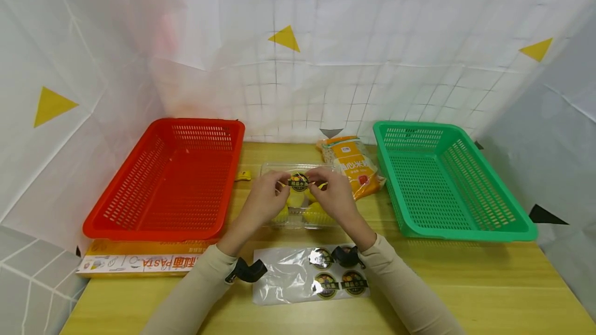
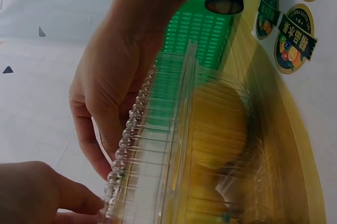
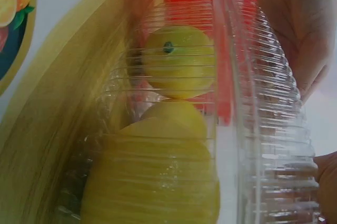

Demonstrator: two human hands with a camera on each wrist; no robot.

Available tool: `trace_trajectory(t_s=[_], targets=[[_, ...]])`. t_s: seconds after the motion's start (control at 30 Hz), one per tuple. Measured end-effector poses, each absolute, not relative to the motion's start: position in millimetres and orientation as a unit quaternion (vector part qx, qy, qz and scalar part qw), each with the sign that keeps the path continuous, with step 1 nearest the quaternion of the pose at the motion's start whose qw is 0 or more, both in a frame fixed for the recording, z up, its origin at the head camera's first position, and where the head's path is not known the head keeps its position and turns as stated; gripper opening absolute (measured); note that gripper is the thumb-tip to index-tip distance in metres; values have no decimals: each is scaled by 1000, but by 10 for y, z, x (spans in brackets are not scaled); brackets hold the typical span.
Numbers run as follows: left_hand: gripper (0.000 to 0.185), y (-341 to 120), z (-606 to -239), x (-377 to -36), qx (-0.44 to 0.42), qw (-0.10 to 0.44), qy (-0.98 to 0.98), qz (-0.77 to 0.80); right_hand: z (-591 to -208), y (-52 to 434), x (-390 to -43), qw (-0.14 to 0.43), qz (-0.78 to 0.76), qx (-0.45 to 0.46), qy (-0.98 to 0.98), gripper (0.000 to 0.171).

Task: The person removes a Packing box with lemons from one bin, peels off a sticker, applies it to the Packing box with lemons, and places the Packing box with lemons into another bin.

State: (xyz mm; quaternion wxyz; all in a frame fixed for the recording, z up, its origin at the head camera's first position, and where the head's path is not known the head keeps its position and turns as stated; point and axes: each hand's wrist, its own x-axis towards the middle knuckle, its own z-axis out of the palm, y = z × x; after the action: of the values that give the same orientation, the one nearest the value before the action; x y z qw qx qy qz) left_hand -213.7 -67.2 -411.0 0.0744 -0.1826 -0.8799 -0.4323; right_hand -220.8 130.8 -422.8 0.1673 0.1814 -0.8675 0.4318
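Observation:
A clear plastic clamshell box [image 1: 298, 217] lies closed on the table, with several round yellow fruits [image 3: 179, 61] inside. Right over its lid is a round dark fruit sticker [image 1: 298, 182] with gold writing. My left hand [image 1: 267, 195] pinches the sticker's left edge between thumb and forefinger. From the other side my right hand [image 1: 339, 196] pinches the right edge the same way. In the left wrist view, the fingertips of both hands are at the ribbed lid [image 2: 126, 145].
A sheet of stickers [image 1: 284, 278] lies in front of the box. To the left stand a red basket [image 1: 228, 180], a pasta box [image 1: 139, 264] and a small yellow object [image 1: 243, 175]. An orange-and-clear food bag [image 1: 356, 167] and a green basket [image 1: 396, 211] are on the right.

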Motion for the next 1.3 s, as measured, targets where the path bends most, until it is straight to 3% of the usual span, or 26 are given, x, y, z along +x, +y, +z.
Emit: trace_trajectory(t_s=[0.9,1.3], targets=[[29,-641,-4155,-2128,-203,107,-894,-385,-4255,1345,-2227,174,437,201,-860,25],[34,-641,-4149,-2091,-200,97,-900,-375,-4257,1325,-2204,168,408,189,-878,25]])
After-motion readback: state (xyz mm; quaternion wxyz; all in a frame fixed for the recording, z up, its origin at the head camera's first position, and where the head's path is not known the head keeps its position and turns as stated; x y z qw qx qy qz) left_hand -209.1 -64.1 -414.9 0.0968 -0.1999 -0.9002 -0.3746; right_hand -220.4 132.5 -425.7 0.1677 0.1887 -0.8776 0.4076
